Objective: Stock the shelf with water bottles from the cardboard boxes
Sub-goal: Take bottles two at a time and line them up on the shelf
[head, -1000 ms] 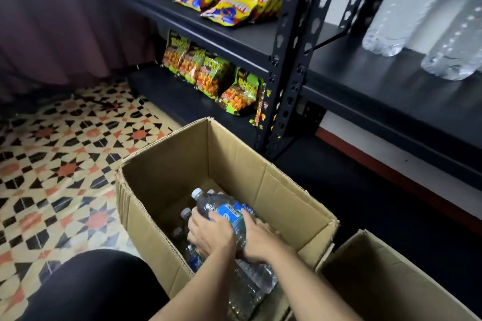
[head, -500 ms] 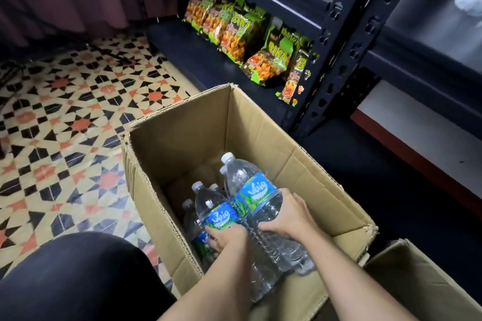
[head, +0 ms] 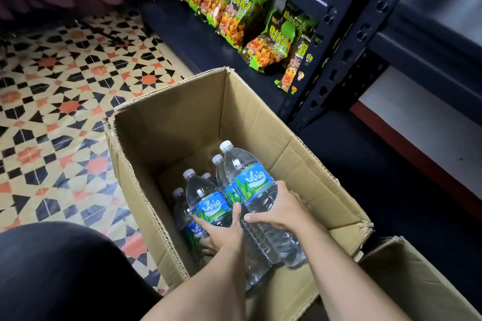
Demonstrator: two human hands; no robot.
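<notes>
An open cardboard box [head: 182, 117] stands on the floor below me, holding several clear water bottles with white caps and blue-green labels. My right hand [head: 280, 212] grips the tallest bottle [head: 250, 180] by its body, tilted and raised above the others. My left hand [head: 224, 233] curls around a second bottle [head: 206, 200] just to its left. More bottles [head: 182, 214] stand lower in the box, partly hidden. The black metal shelf [head: 427, 57] is at the upper right.
Green snack bags [head: 263, 49] line the bottom shelf on the left bay. A second cardboard box [head: 407, 276] sits at the lower right. Patterned floor tiles [head: 52, 101] spread to the left. My dark-clad knee [head: 60, 271] fills the lower left corner.
Both hands have lifted their bottles higher out of the box. The view has tilted down, so the upper shelves and the bottles on them have left the frame.
</notes>
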